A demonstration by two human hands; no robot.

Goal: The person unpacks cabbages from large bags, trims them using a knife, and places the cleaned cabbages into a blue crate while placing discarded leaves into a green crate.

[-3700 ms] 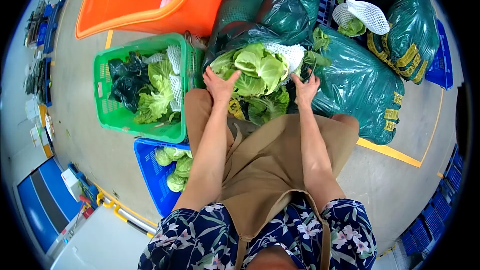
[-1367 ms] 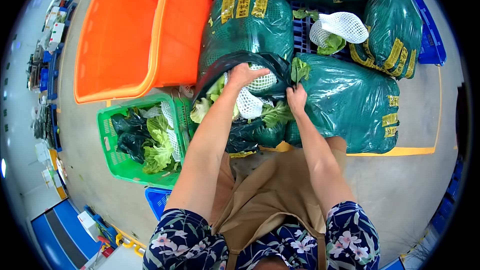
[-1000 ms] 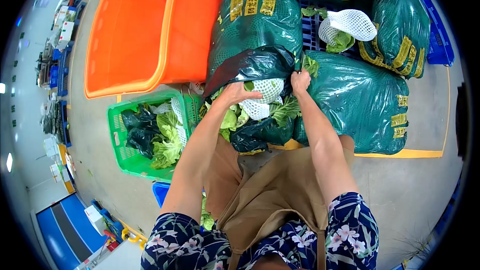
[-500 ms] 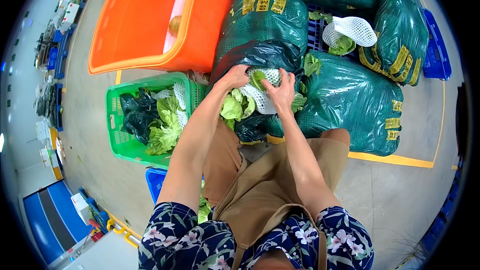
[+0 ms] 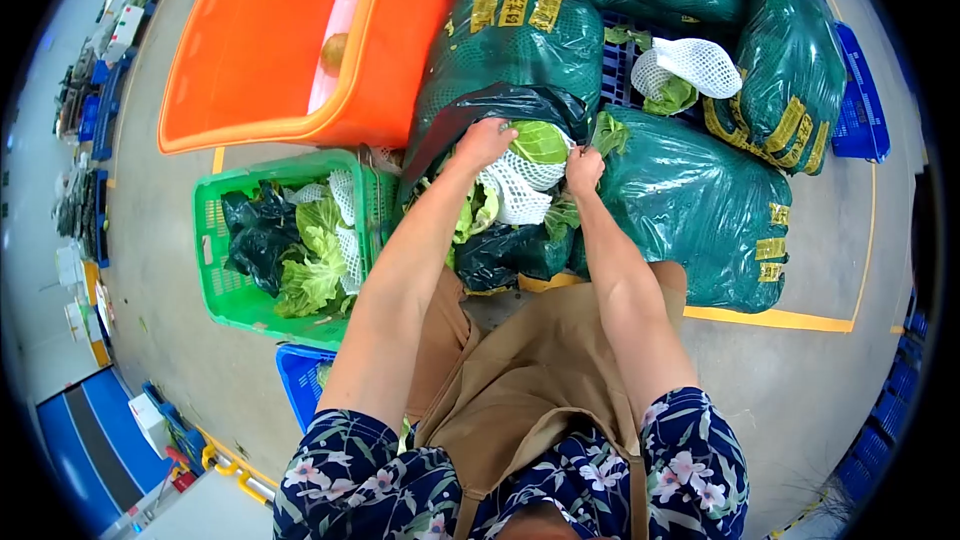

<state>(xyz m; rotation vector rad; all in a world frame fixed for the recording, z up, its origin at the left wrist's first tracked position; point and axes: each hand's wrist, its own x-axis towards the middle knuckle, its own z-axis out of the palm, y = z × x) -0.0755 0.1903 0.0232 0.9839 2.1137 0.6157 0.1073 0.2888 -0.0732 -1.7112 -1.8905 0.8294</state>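
Note:
A pale green cabbage point(image 5: 540, 143) sits in the mouth of an opened dark green bag point(image 5: 510, 100), its top bare and a white foam net point(image 5: 518, 190) around its lower part. On its left side, my left hand point(image 5: 485, 143) is closed with the fingertips at the net's edge. My right hand point(image 5: 584, 169) is closed on the net's edge at the other side. Loose cabbage leaves point(image 5: 476, 215) hang below my left hand, partly hidden by the forearm.
An orange bin point(image 5: 330, 125) stands at upper left. Below it, a green crate point(image 5: 225, 290) holds leaves, nets and dark plastic. Full green bags point(image 5: 690, 205) lie to the right, near another netted cabbage point(image 5: 672, 95). A blue crate point(image 5: 298, 380) sits by my leg.
My hands have spread to the two sides of the cabbage, and more of its green top shows above the net. My right fingers have closed. The view has shifted slightly.

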